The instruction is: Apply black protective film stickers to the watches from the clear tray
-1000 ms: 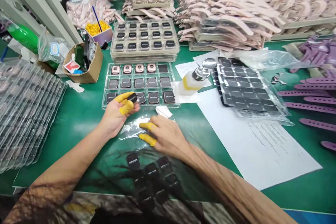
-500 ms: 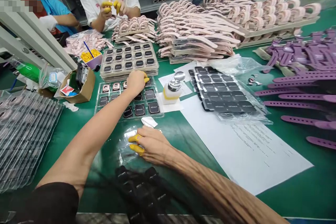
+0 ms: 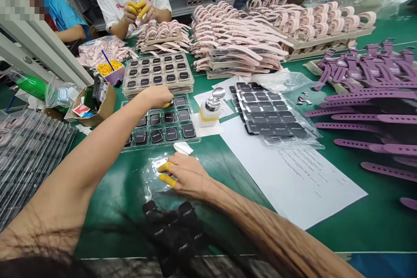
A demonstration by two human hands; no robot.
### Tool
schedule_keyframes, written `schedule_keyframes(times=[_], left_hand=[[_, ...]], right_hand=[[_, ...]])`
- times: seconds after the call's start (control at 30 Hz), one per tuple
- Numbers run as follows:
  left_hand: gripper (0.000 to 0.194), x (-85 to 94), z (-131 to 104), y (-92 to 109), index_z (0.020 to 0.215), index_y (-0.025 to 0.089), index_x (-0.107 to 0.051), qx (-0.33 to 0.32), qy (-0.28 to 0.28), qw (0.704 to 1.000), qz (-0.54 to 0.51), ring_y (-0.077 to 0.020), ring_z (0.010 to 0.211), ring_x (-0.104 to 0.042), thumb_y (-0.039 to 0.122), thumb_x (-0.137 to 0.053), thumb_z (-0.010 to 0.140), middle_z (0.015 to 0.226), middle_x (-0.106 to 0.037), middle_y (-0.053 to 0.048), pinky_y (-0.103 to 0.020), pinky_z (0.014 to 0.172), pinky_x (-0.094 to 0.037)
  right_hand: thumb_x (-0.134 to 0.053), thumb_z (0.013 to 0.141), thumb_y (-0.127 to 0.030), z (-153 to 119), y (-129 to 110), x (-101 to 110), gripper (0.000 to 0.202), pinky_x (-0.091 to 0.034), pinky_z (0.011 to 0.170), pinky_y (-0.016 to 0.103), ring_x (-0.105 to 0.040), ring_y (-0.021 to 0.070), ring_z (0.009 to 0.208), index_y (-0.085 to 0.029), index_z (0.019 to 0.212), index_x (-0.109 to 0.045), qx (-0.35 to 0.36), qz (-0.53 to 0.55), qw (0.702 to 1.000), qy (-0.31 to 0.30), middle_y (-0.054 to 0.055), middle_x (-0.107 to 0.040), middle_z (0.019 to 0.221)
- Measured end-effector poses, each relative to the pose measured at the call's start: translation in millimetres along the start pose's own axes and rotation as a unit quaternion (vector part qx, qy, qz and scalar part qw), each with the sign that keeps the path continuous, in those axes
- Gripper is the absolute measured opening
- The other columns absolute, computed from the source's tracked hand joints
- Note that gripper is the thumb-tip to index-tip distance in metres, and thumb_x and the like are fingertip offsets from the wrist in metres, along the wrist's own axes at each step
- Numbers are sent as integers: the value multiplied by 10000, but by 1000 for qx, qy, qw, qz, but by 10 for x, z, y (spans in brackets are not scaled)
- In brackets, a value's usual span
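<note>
My left hand (image 3: 159, 97) reaches over the back of a clear tray (image 3: 197, 140) with rows of black square pieces. Its fingers point down and are mostly hidden, so what they hold is unclear. My right hand (image 3: 187, 174), with yellow finger covers, rests on a clear plastic sheet (image 3: 148, 182) in front of the tray. Its thumb and forefinger are apart, with nothing visible between them. A folded white wipe (image 3: 183, 148) lies just behind it. Several black square pieces (image 3: 185, 246) lie near the table's front edge, partly behind blurred hair strands.
A pump bottle (image 3: 210, 112) stands right of the tray. Stacked trays (image 3: 156, 74) are behind it, a cardboard box (image 3: 97, 106) is left. Black sheets (image 3: 270, 113), printed paper (image 3: 302, 186) and purple straps (image 3: 368, 117) lie right. A person (image 3: 133, 0) works across the table.
My left hand has moved left over the tray, away from its back right corner. My right hand stays on the plastic sheet, with its thumb and forefinger slightly farther apart.
</note>
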State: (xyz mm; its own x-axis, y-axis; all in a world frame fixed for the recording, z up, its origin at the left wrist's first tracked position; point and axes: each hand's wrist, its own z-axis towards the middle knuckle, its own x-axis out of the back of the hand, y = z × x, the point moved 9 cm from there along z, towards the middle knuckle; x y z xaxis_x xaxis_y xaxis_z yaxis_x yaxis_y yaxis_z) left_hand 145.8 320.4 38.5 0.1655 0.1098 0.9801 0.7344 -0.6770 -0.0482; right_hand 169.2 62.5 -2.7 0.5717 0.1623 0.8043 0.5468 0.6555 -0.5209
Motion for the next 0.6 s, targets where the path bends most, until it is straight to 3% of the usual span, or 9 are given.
schedule_keyframes(times=[0.1, 0.17, 0.23, 0.27, 0.3, 0.37, 0.43, 0.5, 0.6], left_hand=[[215, 25, -117, 8, 941, 116, -788, 17, 40, 999, -32, -310, 1045, -683, 206, -609, 863, 960, -752, -178, -428, 1009, -512], [321, 26, -348, 71, 1136, 98, -747, 37, 86, 994, -50, -304, 1143, -665, 215, -514, 950, 1142, -740, -196, -448, 1054, -508], [397, -16, -733, 199, 1314, 121, -652, 67, 151, 978, -129, -265, 1198, -656, 241, -400, 1032, 1294, -696, -182, -432, 1056, -529], [370, -43, -997, 219, 1313, 135, -639, 95, 214, 932, -276, -243, 1171, -674, 263, -423, 1042, 1283, -698, -163, -409, 1040, -547], [339, -163, -1245, 277, 1291, 149, -633, 108, 238, 862, -434, -221, 1076, -711, 315, -477, 1040, 1205, -716, -136, -385, 975, -585], [438, -552, -1629, 553, 1307, 177, -604, 122, 161, 724, -659, -195, 831, -747, 444, -665, 964, 1039, -722, -79, -354, 779, -635], [588, -823, -1941, 806, 1303, 207, -590, 146, 91, 632, -756, -150, 670, -717, 451, -844, 832, 975, -708, -33, -300, 648, -619], [632, -960, -2111, 983, 1245, 202, -611, 147, 31, 584, -798, -128, 626, -700, 419, -929, 743, 940, -708, -18, -277, 621, -608], [633, -1023, -2156, 1089, 1198, 196, -648, 120, -30, 562, -818, -142, 687, -721, 346, -975, 678, 908, -717, -15, -295, 686, -620]], right_hand=[[-641, 1019, -371, -21, -50, 24, 178, -383, 603, 332, -568, 199, 749, -243, 1027, -765, 23, -10, 999, 22, 22, -663, 820], [-625, 1028, -330, -56, -84, 188, 142, -421, 593, 317, -574, 184, 734, -243, 1059, -733, 37, 38, 994, 101, 14, -642, 841], [-616, 1032, -297, -133, -61, 454, 126, -456, 589, 301, -576, 166, 730, -257, 1126, -689, 32, 97, 971, 218, 7, -617, 884], [-618, 1031, -283, -182, -17, 582, 143, -468, 586, 296, -571, 159, 727, -270, 1164, -668, 17, 118, 954, 274, 4, -602, 901], [-623, 1026, -270, -225, 35, 683, 170, -471, 578, 293, -560, 154, 717, -283, 1193, -653, -1, 132, 940, 315, 0, -583, 906], [-636, 1011, -248, -241, 133, 770, 219, -479, 569, 296, -545, 152, 713, -299, 1224, -642, -29, 149, 930, 334, 9, -561, 943], [-664, 992, -253, -173, 181, 721, 228, -515, 601, 319, -562, 161, 761, -300, 1214, -658, -24, 159, 945, 284, 45, -572, 1052], [-703, 973, -275, -100, 168, 610, 178, -559, 678, 357, -594, 181, 849, -297, 1150, -693, 8, 158, 963, 219, 76, -582, 1171], [-708, 976, -291, -62, 153, 517, 39, -573, 750, 382, -617, 207, 953, -279, 1012, -716, 16, 165, 970, 176, 77, -598, 1190]])
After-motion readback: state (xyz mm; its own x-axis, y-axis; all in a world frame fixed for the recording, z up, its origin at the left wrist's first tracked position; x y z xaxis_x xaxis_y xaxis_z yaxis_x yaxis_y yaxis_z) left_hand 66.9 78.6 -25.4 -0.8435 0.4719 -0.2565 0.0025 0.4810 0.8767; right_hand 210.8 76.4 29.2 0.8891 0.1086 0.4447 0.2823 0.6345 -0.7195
